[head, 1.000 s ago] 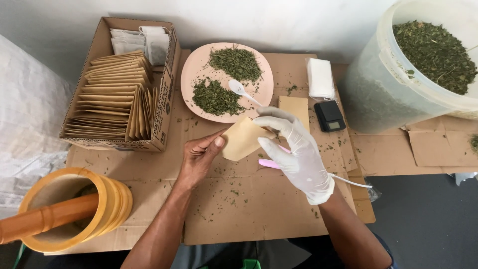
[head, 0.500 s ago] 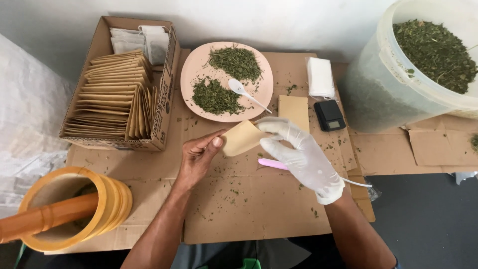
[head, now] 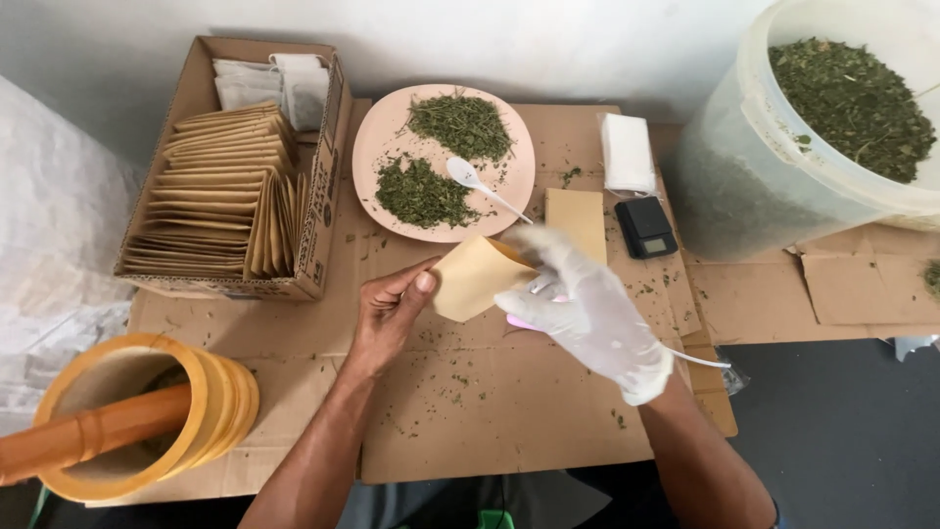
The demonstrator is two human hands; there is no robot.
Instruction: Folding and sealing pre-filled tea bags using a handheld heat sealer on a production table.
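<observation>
Left hand point(head: 390, 315), bare, pinches the left edge of a small tan paper envelope point(head: 475, 277) between thumb and fingers, holding it just above the cardboard sheet point(head: 509, 411). Right hand point(head: 587, 313), in a white glove, is blurred; its fingers are curled at the envelope's right, open end, apparently gripping it, though the exact pinch can't be made out. A pink tool point(head: 524, 322) shows under the glove.

Change over the last second: the envelope has tipped from flat-on to angled, mouth toward the glove, and the gloved fingers have closed in on that end. Reads as the mouth being worked.

Around it: pink plate point(head: 377, 142) with two herb piles and a white spoon point(head: 480, 184), another flat envelope point(head: 576, 220), black pocket scale point(head: 645, 227), box of envelopes point(head: 323, 196), herb bucket point(head: 754, 167), yellow mortar point(head: 211, 411).
</observation>
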